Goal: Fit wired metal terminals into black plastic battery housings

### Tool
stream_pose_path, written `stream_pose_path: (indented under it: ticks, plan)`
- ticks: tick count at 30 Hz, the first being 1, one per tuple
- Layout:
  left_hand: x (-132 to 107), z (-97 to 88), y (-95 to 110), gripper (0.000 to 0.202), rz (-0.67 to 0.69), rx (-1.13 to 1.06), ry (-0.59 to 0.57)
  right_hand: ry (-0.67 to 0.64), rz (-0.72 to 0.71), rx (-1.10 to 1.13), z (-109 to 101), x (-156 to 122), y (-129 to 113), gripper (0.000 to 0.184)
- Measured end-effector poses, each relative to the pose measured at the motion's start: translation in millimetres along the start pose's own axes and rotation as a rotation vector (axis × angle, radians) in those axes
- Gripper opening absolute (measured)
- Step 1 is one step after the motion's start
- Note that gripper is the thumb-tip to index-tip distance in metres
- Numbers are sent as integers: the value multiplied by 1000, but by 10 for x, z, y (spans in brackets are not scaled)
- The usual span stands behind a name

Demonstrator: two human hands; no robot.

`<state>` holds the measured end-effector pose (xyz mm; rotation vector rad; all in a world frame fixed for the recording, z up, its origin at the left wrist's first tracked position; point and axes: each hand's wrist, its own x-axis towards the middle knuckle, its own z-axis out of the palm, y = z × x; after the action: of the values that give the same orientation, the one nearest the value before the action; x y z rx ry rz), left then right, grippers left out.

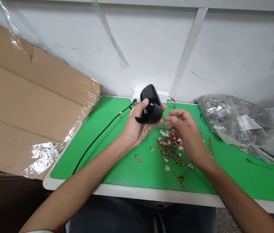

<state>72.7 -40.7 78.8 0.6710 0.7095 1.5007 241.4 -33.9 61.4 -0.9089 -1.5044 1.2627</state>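
Observation:
My left hand (139, 123) is wrapped round a glossy black curved plastic housing (151, 103), held up above the table with its hollow side partly showing. The thumb lies on the near side, and the other fingers pass behind and under it. Just to the right, my right hand (183, 126) has its thumb and fingers drawn together, pointing at the housing but apart from it. Anything between those fingertips is too small to make out. Below both hands lies a loose pile of small metal contacts with red wires (168, 145).
A green mat (117, 161) covers the table. A black cable (98, 136) with a yellow tie crosses its left side, beside a large cardboard sheet (35, 97). A clear plastic bag (234, 119) of metal parts sits at right. A white box (163, 96) stands against the wall.

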Motion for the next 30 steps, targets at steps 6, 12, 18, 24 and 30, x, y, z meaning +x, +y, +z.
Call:
stream_pose_path:
  ticks: [6, 12, 18, 24, 30]
  plan:
    - [142, -109, 188, 33, 100, -26, 120, -508, -253, -600, -134, 13, -62, 17]
    - [210, -154, 100, 38, 263, 89, 198, -764, -303, -802, -175, 37, 145, 3]
    - [241, -200, 3, 42, 237, 195, 157, -769, -397, -861, -70, 21, 230, 13]
    - [277, -315, -64, 52, 143, 161, 149, -752, -530, -907, 17, 1, 267, 16]
    - [273, -316, -90, 50, 190, 134, 173, -599, -503, -775, -10, 61, 188, 11]
